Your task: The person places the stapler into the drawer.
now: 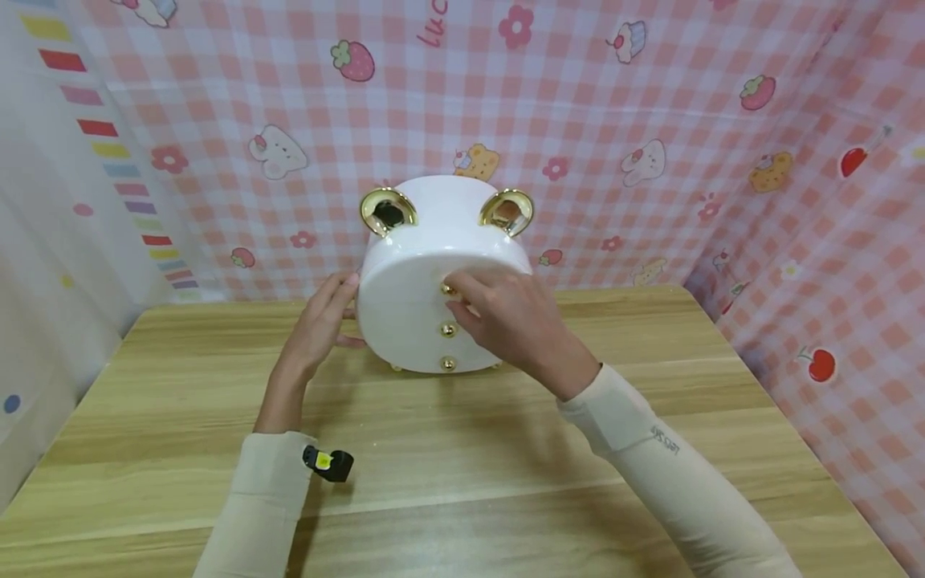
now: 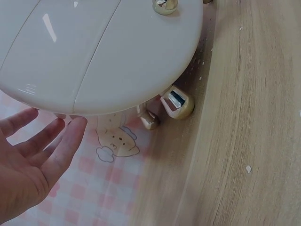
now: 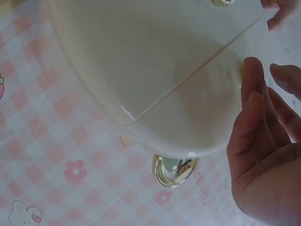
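A glossy white drawer box (image 1: 405, 309) with two gold ears on top and a column of gold knobs stands on the table. Thumb and index finger of my right hand (image 1: 509, 313) close around the top knob (image 1: 449, 288); in the right wrist view the fingertips (image 3: 254, 66) partly cover it. Against the left side of the box rests my left hand (image 1: 318, 325), its fingers (image 2: 70, 136) extended along the edge. Seams between drawers show as thin lines across the front, with no gap visible. Below sit the middle knob (image 1: 449, 330) and the bottom knob (image 1: 449, 364).
Gold feet (image 2: 178, 102) hold the box off the wooden table (image 1: 405, 498). Behind it hangs a pink checked curtain (image 1: 311, 104), close to the table's back edge. A black device (image 1: 329, 463) is strapped at the left sleeve. Small white flecks (image 2: 249, 168) lie on the wood.
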Tool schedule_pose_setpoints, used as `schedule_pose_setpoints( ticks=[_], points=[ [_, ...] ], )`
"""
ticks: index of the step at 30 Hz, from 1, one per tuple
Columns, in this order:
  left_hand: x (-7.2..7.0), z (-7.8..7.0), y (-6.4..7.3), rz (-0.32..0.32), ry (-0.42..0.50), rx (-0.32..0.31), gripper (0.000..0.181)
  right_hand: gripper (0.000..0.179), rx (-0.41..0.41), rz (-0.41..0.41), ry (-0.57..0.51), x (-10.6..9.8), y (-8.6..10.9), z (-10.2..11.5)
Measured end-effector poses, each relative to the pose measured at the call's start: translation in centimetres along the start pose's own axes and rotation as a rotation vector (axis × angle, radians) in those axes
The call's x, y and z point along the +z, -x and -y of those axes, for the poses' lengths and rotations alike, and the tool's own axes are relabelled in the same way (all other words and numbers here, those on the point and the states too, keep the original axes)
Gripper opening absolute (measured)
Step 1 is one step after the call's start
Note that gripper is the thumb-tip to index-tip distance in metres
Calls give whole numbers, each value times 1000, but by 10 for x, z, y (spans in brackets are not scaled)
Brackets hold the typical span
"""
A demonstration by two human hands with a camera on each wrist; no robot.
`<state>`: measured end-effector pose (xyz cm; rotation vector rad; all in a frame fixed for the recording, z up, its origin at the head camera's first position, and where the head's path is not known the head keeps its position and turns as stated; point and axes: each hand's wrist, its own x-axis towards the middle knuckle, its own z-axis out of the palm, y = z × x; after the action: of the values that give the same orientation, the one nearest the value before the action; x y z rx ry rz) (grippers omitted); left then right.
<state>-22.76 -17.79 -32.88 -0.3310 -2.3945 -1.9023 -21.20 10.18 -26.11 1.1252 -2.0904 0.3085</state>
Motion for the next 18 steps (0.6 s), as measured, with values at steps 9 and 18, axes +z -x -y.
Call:
schedule_pose_setpoints(
  ticks=[9, 18],
  points=[
    [-8, -3, 6, -9, -61, 0, 67, 18, 30, -12, 49, -12, 13, -2],
    [-15, -16, 15, -41, -254, 57, 64, 19, 102, 15, 30, -23, 30, -10]
  ],
)
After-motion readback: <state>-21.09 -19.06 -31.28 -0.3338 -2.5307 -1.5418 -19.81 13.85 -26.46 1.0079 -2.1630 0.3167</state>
